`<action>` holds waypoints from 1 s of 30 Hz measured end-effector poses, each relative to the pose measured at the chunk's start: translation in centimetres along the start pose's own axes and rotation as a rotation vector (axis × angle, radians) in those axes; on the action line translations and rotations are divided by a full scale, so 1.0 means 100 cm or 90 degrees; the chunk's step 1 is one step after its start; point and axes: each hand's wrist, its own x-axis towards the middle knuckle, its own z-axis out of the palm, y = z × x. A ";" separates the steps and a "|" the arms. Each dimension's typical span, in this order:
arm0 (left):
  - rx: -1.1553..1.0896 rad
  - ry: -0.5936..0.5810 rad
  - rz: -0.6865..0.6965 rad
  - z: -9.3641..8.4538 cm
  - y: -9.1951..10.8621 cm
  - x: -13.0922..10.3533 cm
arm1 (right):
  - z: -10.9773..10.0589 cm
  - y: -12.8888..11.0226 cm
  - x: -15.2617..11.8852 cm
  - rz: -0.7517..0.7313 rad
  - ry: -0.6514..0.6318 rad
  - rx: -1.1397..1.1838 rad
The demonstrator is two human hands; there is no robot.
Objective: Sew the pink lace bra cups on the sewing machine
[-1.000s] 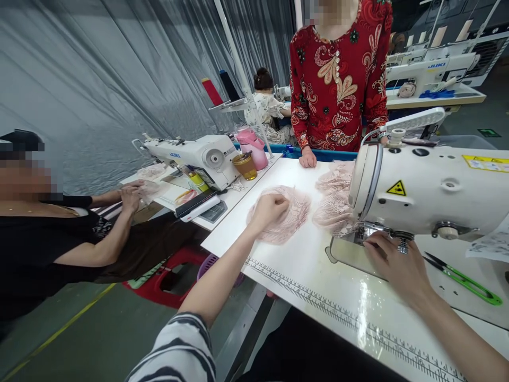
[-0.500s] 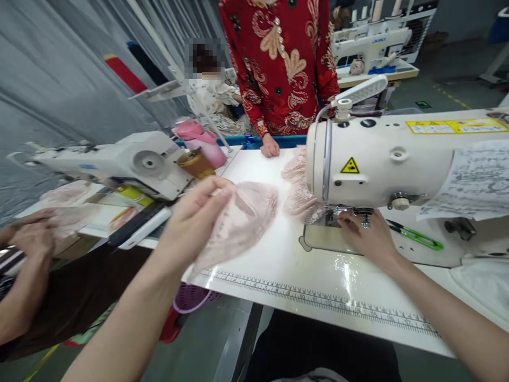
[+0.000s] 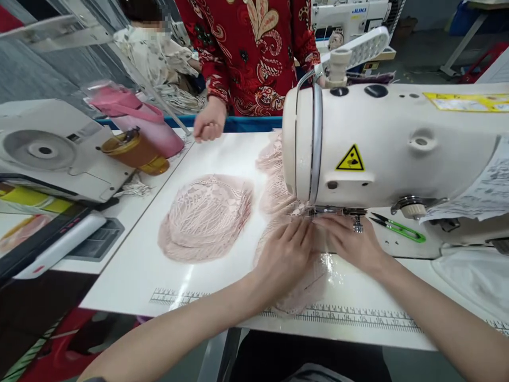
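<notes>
My left hand [image 3: 287, 257] lies on a pale pink lace piece [image 3: 304, 292] at the sewing machine [image 3: 369, 143], its fingers together and pressed on the cloth beside the presser foot [image 3: 318, 211]. From the other side my right hand [image 3: 352, 241] reaches in, fingertips closed at the lace edge close to the foot; the machine head partly hides them. Gathered pink lace [image 3: 274, 178] trails behind the foot. Left of my hands lies a pile of pink lace pieces [image 3: 204, 217], flat on the white table [image 3: 131, 270].
Green-handled thread snips [image 3: 401, 229] lie right of the foot. A printed ruler [image 3: 358, 317] runs along the front edge. An amber cup [image 3: 137, 154], a pink jug [image 3: 139, 119] and another machine [image 3: 51, 151] stand left. Across the table, a person's hand [image 3: 210, 121] rests near the edge.
My left hand has carried a lace piece from the left to the presser foot, beside my right hand. The view has turned and moved closer to the machine.
</notes>
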 end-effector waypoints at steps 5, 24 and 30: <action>-0.044 -0.017 0.011 0.016 -0.003 -0.004 | -0.005 -0.005 0.002 -0.004 -0.040 -0.054; -0.164 -0.045 0.008 0.020 -0.031 0.002 | -0.009 -0.007 0.010 -0.001 -0.072 -0.106; -0.175 -0.050 -0.002 0.018 -0.031 0.003 | -0.005 -0.008 0.006 0.024 -0.081 -0.115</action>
